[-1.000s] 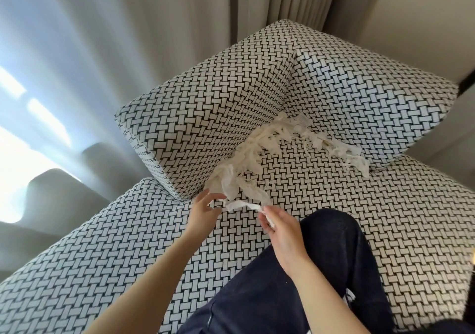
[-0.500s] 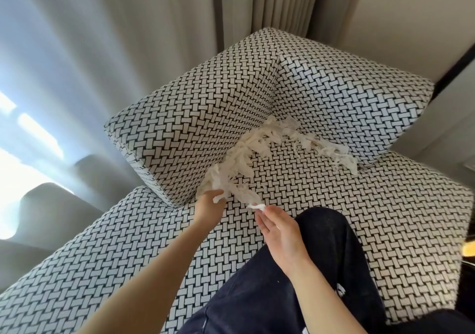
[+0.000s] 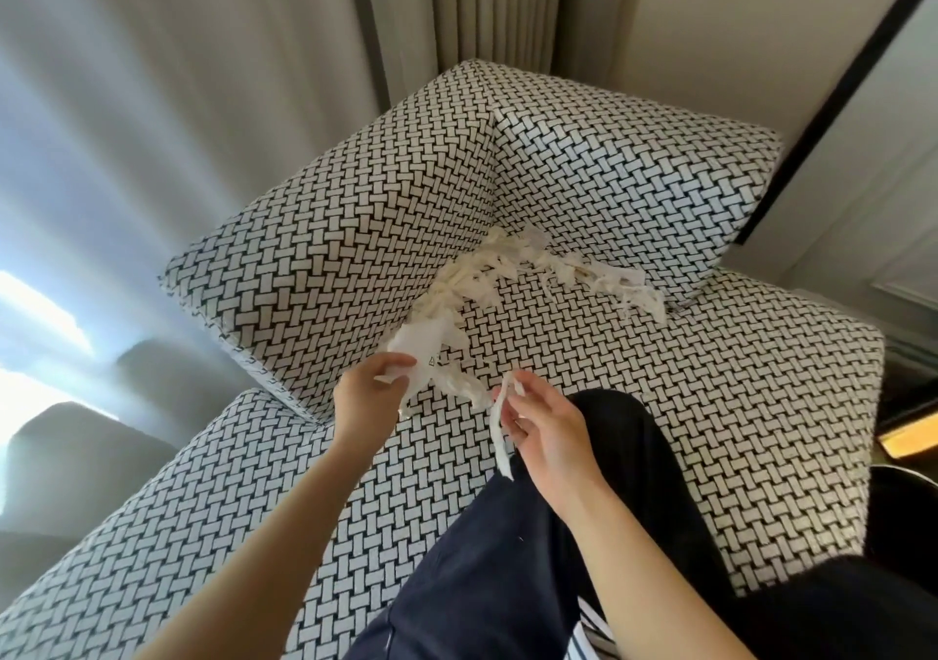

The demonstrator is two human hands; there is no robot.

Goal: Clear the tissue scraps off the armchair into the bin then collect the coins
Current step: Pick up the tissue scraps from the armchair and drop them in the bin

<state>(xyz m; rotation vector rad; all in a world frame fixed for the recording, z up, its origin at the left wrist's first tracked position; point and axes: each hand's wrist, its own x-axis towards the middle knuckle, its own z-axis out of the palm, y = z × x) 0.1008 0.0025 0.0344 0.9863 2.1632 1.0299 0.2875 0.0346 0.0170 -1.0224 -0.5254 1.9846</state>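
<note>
The tissue scraps (image 3: 512,278) are mostly heaped in the far corner of the armchair (image 3: 736,405) seat, right in the crease where the two back cushions meet. One ragged tail runs right along the foot of the right cushion (image 3: 634,167), and another trails nearer along the left cushion (image 3: 345,233). The near end of that trail is a bigger wad (image 3: 429,355), and the left hand (image 3: 365,403) has its fingers curled round it, just off that cushion's near corner. Just to its right, the right hand (image 3: 550,431) pinches a long thin strip (image 3: 501,431) that dangles over a dark-trousered leg (image 3: 507,558), which takes up the near middle of the seat. Both hands sit on the near side of the main heap. A wide stretch of seat fabric runs right of the leg to the seat's edge, and pale curtains (image 3: 203,75) hang far left.
</note>
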